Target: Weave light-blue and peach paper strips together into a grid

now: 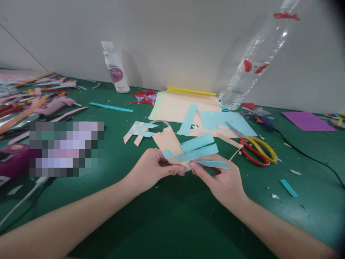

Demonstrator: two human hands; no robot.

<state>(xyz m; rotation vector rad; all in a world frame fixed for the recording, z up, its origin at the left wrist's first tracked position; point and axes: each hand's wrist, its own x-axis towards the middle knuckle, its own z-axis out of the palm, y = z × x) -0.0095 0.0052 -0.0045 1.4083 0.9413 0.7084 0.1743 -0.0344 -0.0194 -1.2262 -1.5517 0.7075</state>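
Note:
Interlaced strips of peach and light-blue paper form a woven paper piece [175,147] held up between my hands. My left hand [151,169] is closed on its left and lower side, thumb along the bottom edge. On the right, my right hand [221,176] pinches the lower right corner, where loose blue strips fan out. Behind my left hand lies a smaller woven paper fish [140,130] in the same two colours. Scissors [254,145] with red and yellow handles lie beyond my right hand, blades resting by a light-blue sheet [229,120]. Fingers behind the paper are hidden.
A clear bottle [250,68] and a white bottle [115,68] stand by the wall. Peach sheets [172,104] lie between them. At left are a blurred-out rectangular object [66,149], a pink glue gun [58,105] and strips. A black cord [307,147] runs along the right.

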